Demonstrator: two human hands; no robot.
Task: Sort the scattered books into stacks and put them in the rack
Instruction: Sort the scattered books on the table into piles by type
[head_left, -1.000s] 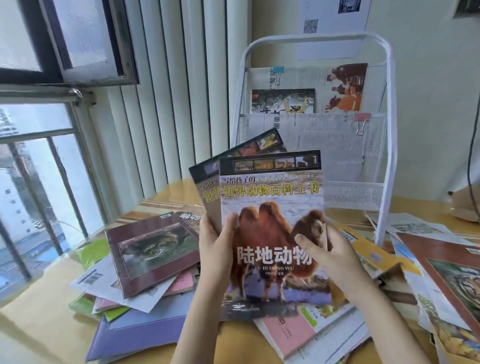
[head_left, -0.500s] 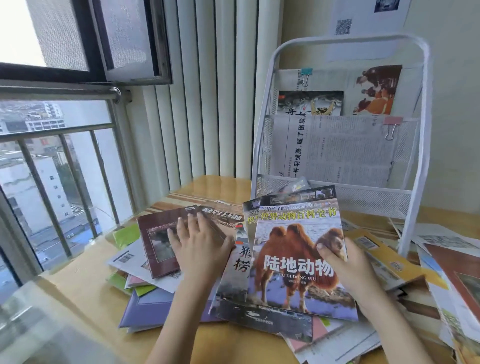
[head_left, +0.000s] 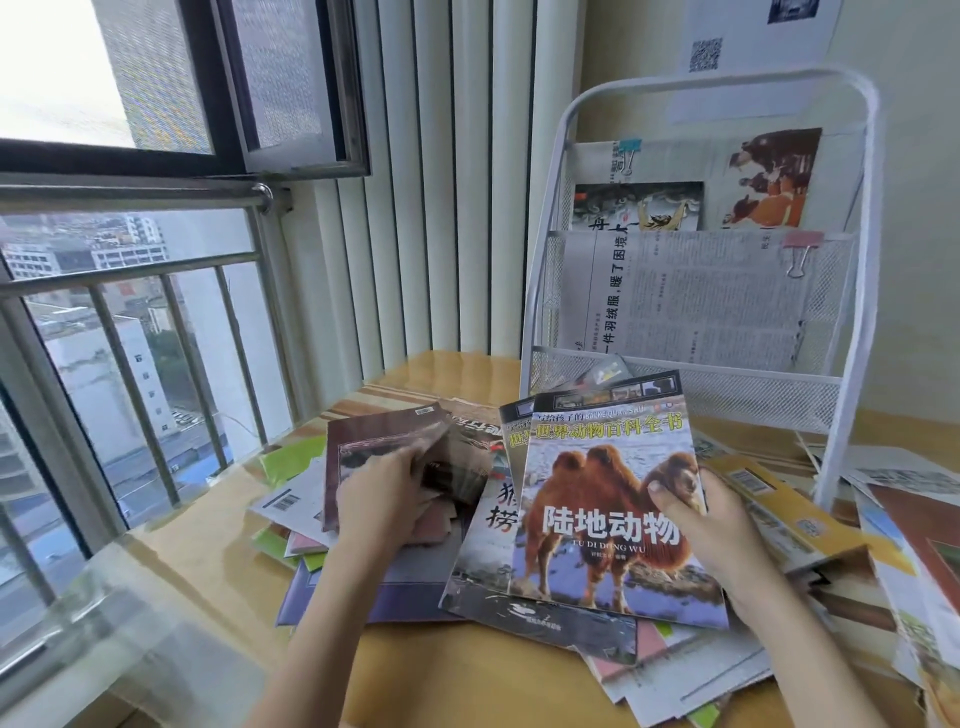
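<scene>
Two camel books (head_left: 613, 519) now rest on pile, my right hand (head_left: 711, 525) pinching them; left hand (head_left: 384, 499) has let go, fingers grasping maroon book (head_left: 374, 447) for stack.

Centre left of the frame: I see the maroon book (head_left: 363, 467) motion-blurred where my left hand (head_left: 384, 499) covers it. The camel book (head_left: 608, 519) hides most of the books beneath. Lower right, the loose papers (head_left: 924, 597) are cut off by the edge.
</scene>
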